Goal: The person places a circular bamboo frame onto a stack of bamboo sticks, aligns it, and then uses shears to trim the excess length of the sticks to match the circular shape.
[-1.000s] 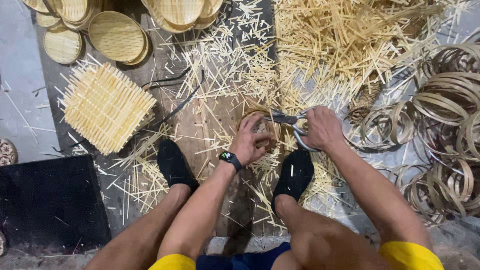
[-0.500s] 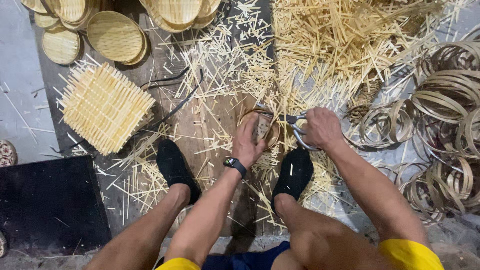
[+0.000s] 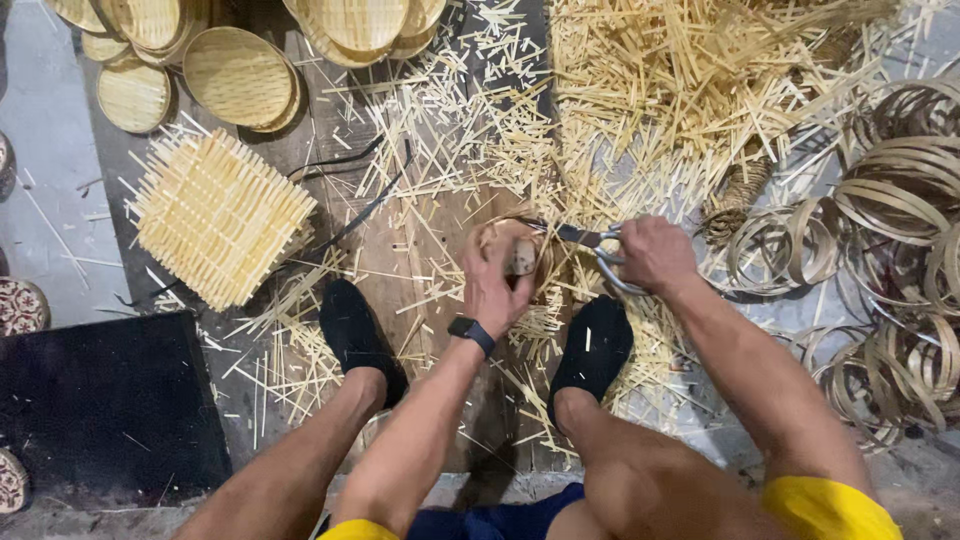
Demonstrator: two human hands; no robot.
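Left hand (image 3: 497,275) clasped the small round woven piece (image 3: 520,250); right hand (image 3: 655,255), clenched on scissors (image 3: 590,245), lay just right, blades pointing leftward at its rim.

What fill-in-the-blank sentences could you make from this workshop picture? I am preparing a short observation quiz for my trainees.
1. The right hand grips a pair of ____ with grey handles.
2. The left hand holds a small round woven basket, and on that wrist sits a black ____.
3. The stack of square woven mats lies to the person's ____.
4. The coiled bamboo hoops lie piled on the person's ____ side.

Missing words: scissors; watch; left; right
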